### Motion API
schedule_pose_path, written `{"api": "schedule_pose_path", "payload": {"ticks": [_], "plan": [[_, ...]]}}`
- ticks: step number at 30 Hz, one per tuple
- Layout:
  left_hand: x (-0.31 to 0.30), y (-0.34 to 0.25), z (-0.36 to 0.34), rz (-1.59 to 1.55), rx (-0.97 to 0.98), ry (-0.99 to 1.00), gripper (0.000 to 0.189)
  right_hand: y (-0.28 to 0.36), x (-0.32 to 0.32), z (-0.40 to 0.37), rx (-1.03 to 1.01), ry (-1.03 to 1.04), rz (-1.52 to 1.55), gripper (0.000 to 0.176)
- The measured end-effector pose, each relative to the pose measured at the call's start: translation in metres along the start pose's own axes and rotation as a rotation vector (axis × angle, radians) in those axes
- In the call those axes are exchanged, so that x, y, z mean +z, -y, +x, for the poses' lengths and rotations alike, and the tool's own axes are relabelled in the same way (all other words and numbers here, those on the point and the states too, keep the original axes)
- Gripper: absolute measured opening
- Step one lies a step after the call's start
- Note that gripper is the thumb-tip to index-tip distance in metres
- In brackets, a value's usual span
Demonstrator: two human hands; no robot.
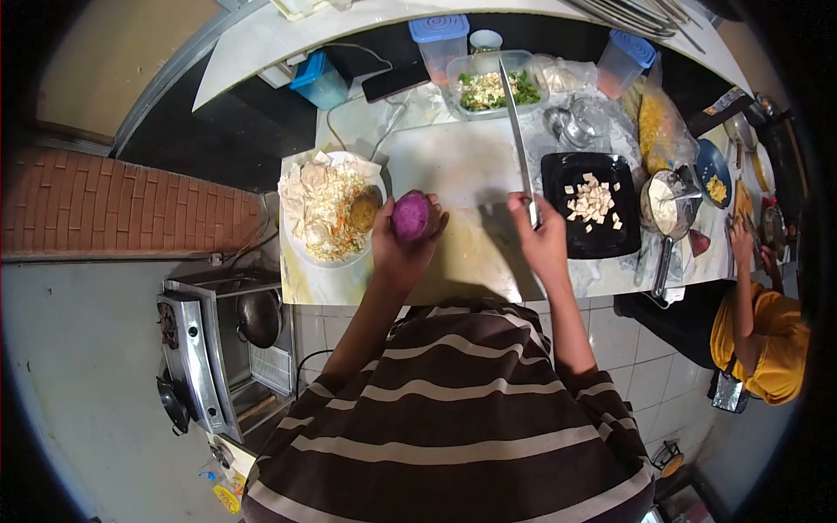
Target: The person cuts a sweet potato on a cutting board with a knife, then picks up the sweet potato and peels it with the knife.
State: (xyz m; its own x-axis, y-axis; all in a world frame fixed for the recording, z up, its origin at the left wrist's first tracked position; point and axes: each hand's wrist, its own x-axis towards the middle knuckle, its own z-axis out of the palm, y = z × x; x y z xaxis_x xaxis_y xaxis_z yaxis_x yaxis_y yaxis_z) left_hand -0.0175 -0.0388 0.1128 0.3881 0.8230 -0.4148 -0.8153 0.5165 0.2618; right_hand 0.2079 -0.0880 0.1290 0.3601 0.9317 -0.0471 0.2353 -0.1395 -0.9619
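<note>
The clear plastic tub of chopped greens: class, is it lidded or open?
Open. No lid covers the clear plastic tub; the green and white pieces inside show plainly.

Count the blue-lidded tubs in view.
3: left tub at the back-left edge, middle tub behind the salad box, right tub at the back right. Clutter may hide more.

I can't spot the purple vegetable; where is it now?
In the head view, the purple vegetable sits in the left hand, beside the plate of shreds.
</note>
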Motion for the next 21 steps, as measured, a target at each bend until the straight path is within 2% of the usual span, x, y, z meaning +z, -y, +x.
{"api": "schedule_pose_path", "payload": {"ticks": [2,3,5,7,9,12,14,15,16,19,21], "plan": [[0.024,0.008,0.007,0.058,0.043,0.105,0.04,0.013,0.01,-0.004,-0.089,0.072,0.153,0.032],[0.034,0.012,0.011,0.064,0.041,0.113,0.04,0.018,0.014,-0.006,-0.057,0.15,0.202,0.032],[0.051,0.02,0.019,0.224,0.149,0.263,0.04,0.03,0.02,-0.008,-0.033,0.262,0.305,0.033],[0.062,0.024,0.02,0.261,0.126,0.294,0.041,0.044,0.012,-0.009,0.024,0.368,0.306,0.031],[0.075,0.027,0.024,0.298,0.1,0.326,0.042,0.043,0.008,-0.008,0.039,0.351,0.357,0.03],[0.089,0.036,0.028,0.706,0.334,0.37,0.046,0.035,-0.006,-0.007,0.133,0.384,0.407,0.03],[0.089,0.041,0.036,0.741,0.313,0.423,0.046,0.034,-0.015,-0.007,0.252,0.442,0.63,0.031],[0.09,0.041,0.039,0.776,0.305,0.464,0.047,0.031,-0.013,-0.006,0.259,0.436,0.678,0.038],[0.09,0.041,0.042,0.782,0.289,0.472,0.047,0.03,-0.015,-0.005,0.261,0.419,0.686,0.038],[0.093,0.039,0.047,0.781,0.034,0.577,0.056,0.031,-0.023,-0.002,0.194,0.342,0.746,0.05],[0.099,0.036,0.048,0.8,-0.042,0.564,0.056,0.032,-0.029,0.001,0.134,0.277,0.649,0.047]]}}
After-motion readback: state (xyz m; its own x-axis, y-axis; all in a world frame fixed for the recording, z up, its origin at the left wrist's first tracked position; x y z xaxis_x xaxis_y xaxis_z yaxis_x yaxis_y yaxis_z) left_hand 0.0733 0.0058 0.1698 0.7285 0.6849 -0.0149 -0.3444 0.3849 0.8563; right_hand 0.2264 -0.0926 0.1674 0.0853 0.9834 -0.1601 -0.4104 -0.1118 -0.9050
